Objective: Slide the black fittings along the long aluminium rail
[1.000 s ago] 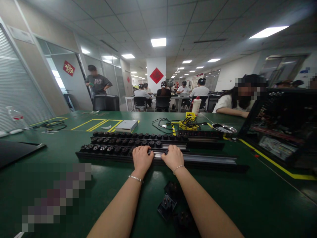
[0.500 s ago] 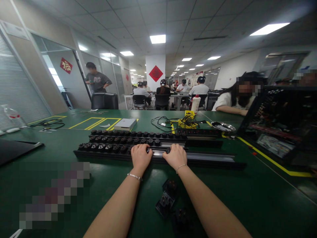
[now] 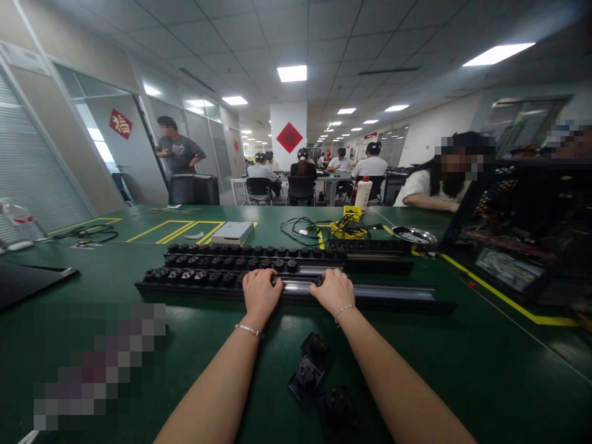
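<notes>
Front black rail — under both hands

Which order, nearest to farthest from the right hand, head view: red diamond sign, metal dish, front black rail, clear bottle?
1. Front black rail: at the right hand.
2. Metal dish: ahead, right.
3. Clear bottle: far left.
4. Red diamond sign: background, ahead.
</notes>
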The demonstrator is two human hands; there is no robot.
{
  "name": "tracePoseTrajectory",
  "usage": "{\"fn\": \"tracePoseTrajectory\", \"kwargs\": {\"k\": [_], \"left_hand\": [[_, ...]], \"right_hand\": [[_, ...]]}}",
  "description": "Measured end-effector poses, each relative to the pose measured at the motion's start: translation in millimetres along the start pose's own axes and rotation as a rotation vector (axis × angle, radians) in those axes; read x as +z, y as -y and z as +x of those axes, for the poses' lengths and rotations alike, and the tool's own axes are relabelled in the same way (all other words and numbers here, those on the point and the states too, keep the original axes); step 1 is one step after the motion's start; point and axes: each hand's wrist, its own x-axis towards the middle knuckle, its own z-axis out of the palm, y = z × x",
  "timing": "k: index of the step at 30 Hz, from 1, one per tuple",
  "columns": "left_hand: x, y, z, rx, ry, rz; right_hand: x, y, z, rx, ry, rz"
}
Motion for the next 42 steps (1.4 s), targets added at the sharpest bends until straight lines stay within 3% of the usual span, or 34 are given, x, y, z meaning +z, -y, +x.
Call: {"fn": "tracePoseTrajectory", "kwargs": {"k": [11,17,27,34,42], "left_hand": [[-0.1,0,0,-0.008,0.008,-0.011],[0.1,0,0,-0.001,0.014,-0.012],[-0.2,0,0,-0.004,0.016,-0.001],[0.8,1,0,0.0,0.008,-0.01],[1.5,3,0,0.014,0.008,-0.016]], "right_hand": [[-3,-18,3,-0.073,0.025,0.048],[-5,-24,-2,0.031,-0.068,-0.031],[-11,-31,2,0.026,0.018,-0.003],[-13,-33,-4,0.083,-0.04,-0.066],[-18,-46,2,0.064,0.014,-0.039]]}}
